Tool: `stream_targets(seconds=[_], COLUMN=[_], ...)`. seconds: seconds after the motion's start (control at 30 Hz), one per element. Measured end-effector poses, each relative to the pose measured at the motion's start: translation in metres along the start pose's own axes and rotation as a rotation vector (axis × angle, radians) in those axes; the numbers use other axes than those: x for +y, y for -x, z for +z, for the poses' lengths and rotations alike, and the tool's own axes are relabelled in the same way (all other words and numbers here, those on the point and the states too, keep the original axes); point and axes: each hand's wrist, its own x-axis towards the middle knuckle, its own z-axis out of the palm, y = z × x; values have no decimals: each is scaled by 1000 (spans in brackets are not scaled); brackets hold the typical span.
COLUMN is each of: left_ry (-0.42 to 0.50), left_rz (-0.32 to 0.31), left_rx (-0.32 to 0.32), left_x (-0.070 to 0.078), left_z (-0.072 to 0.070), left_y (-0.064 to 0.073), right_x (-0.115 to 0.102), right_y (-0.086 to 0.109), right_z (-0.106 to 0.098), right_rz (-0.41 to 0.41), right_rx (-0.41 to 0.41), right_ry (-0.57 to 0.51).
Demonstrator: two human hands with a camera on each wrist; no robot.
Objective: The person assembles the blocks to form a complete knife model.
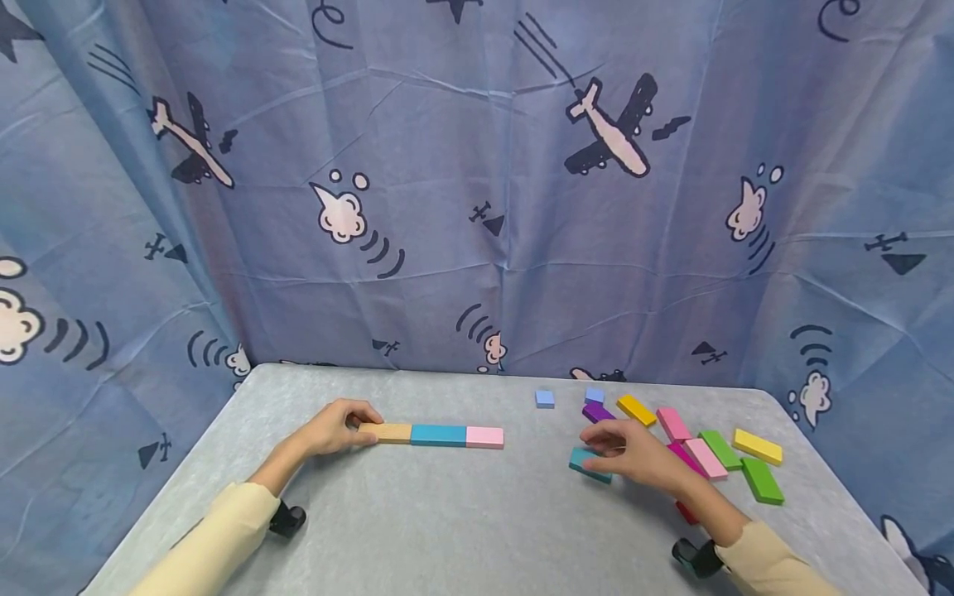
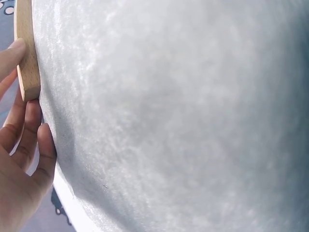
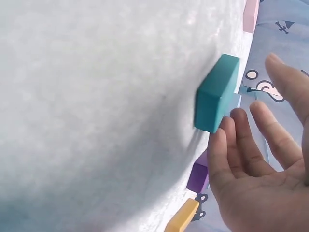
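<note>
My left hand (image 1: 335, 427) pinches the left end of a plain wooden block (image 1: 392, 433), its thumb on the near side. That block lies in a straight row, touching a blue block (image 1: 438, 435), which touches a pale pink block (image 1: 485, 438) at the right end. In the left wrist view, the thumb (image 2: 12, 55) presses the wooden block (image 2: 29, 67). My right hand (image 1: 633, 454) hovers around a teal block (image 1: 580, 459) on the table, fingers spread. The right wrist view has this teal block (image 3: 217, 94) beside the fingertips, the thumb standing apart from it.
Around and beyond the right hand lie loose blocks: small light blue (image 1: 545, 399), purple (image 1: 598, 411), yellow (image 1: 758, 445), pink (image 1: 674, 424), green (image 1: 762, 481), and a red one (image 1: 686, 512) partly under the forearm. A patterned curtain (image 1: 447, 207) hangs behind the grey table (image 1: 417, 521).
</note>
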Motion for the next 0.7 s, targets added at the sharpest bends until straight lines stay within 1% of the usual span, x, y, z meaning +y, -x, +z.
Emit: stream_targets(seconds=[0.13, 0.3, 0.47, 0.7], left_ry=[-7, -13, -15, -10], left_rz=[7, 18, 13, 5], left_rx=[3, 5, 6, 3], left_x=[1, 2, 4, 3], left_z=[0, 0, 0, 0], left_y=[1, 2, 2, 1], right_x=[1, 3, 7, 10], right_y=[4, 6, 6, 3], right_z=[1, 2, 4, 6], right_rz=[15, 12, 1, -6], right_rx=[-9, -28, -24, 9], right_ry=[-12, -4, 36, 97])
